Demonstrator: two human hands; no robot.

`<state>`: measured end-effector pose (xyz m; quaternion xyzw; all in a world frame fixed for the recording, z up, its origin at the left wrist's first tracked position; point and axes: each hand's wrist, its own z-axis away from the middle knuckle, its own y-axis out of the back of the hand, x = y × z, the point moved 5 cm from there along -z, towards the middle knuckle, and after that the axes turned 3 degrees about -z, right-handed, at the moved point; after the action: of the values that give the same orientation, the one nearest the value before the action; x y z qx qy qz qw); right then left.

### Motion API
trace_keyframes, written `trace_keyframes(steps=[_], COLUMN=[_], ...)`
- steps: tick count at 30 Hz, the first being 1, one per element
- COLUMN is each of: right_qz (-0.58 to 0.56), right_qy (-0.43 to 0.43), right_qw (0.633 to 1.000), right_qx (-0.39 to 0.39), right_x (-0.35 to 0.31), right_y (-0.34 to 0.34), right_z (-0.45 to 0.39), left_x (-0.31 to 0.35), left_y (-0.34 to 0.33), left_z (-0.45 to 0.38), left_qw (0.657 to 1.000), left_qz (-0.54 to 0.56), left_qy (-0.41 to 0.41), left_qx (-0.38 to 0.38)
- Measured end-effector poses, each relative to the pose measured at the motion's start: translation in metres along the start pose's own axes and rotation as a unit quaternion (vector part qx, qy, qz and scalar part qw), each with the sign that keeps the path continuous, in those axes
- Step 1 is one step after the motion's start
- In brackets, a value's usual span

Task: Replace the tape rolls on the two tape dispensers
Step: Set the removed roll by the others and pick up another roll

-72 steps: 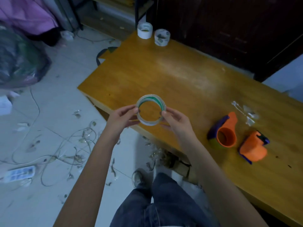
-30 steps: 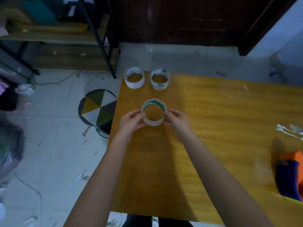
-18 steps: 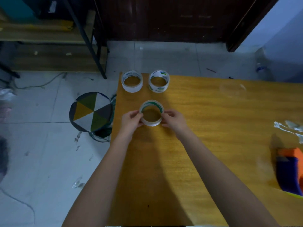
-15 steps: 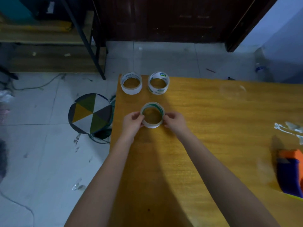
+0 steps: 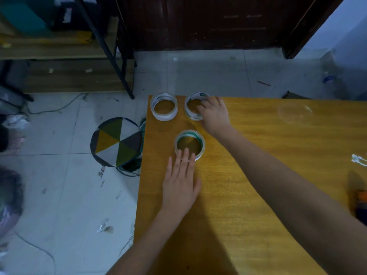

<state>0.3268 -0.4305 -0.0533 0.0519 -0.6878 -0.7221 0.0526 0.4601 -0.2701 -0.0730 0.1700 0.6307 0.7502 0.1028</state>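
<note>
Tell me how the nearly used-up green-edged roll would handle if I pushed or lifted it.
The green-edged roll lies flat on the table, so a push should slide it, not roll it. Its thin wall suggests it is light. Pinched hard, it may flex.

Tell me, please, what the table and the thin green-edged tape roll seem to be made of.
The table looks like wood or wood veneer with a smooth orange-yellow varnish: fine grain lines show. The thin green-edged tape roll appears to be clear plastic tape on a green core, since the table colour shows through its glossy wall.
</note>
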Motion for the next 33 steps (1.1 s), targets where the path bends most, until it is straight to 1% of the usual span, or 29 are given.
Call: trace_keyframes(steps=[4,6,8,10,12,13,17,20,23,24,25,26,27,28,29,31,32,33], right_qz=[0.022,0.023,-0.026,-0.071,-0.095,-0.101,-0.126,-0.158,-0.239,-0.257,-0.270,-0.281,-0.283,-0.275,-0.258,-0.223,-0.212,-0.205], right_qy=[0.008,0.005,-0.033,-0.084,-0.119,-0.131,-0.158,-0.177,-0.224,-0.231,-0.230,-0.220,-0.200,-0.176,-0.157,-0.139,-0.131,-0.121], right_qw=[0.998,0.999,0.999,0.990,0.974,0.968,0.954,0.948,0.933,0.928,0.925,0.925,0.928,0.935,0.942,0.950,0.952,0.955], right_qx=[-0.054,-0.040,0.009,0.087,0.167,0.190,0.221,0.210,0.151,0.138,0.132,0.130,0.133,0.140,0.148,0.171,0.176,0.175], right_x=[0.000,0.000,0.009,0.026,0.045,0.052,0.065,0.064,0.056,0.054,0.052,0.049,0.046,0.042,0.037,0.028,0.023,0.017], right_y=[-0.001,0.004,0.016,0.031,0.045,0.049,0.052,0.048,0.043,0.041,0.041,0.041,0.041,0.041,0.041,0.042,0.042,0.042], right_z=[-0.006,-0.004,0.000,0.011,0.026,0.035,0.067,0.086,0.100,0.103,0.108,0.113,0.119,0.126,0.134,0.151,0.161,0.172], left_x=[-0.001,-0.001,-0.001,-0.001,0.000,0.001,0.002,0.004,0.005,0.005,0.006,0.008,0.010,0.014,0.019,0.029,0.034,0.038], left_y=[-0.013,-0.015,-0.014,-0.013,-0.013,-0.013,-0.005,0.002,0.010,0.013,0.019,0.028,0.038,0.049,0.060,0.073,0.072,0.070], left_z=[-0.002,-0.007,-0.012,-0.020,-0.033,-0.041,-0.080,-0.105,-0.121,-0.122,-0.120,-0.115,-0.107,-0.097,-0.085,-0.062,-0.055,-0.049], left_qw=[1.000,0.999,1.000,1.000,0.999,0.999,0.997,0.996,0.993,0.994,0.997,1.000,0.998,0.988,0.966,0.889,0.853,0.834], left_qz=[-0.024,-0.028,-0.029,-0.031,-0.039,-0.043,-0.072,-0.087,-0.117,-0.107,-0.075,-0.019,0.056,0.147,0.256,0.457,0.519,0.547], left_qy=[0.000,0.001,0.002,0.000,-0.007,-0.007,0.000,-0.007,-0.005,-0.005,-0.009,-0.013,-0.018,-0.015,-0.001,0.035,0.052,0.060], left_qx=[-0.017,-0.021,-0.012,-0.004,0.005,0.008,0.011,-0.017,-0.028,-0.029,-0.022,-0.001,0.025,0.038,0.031,-0.004,-0.022,-0.039])
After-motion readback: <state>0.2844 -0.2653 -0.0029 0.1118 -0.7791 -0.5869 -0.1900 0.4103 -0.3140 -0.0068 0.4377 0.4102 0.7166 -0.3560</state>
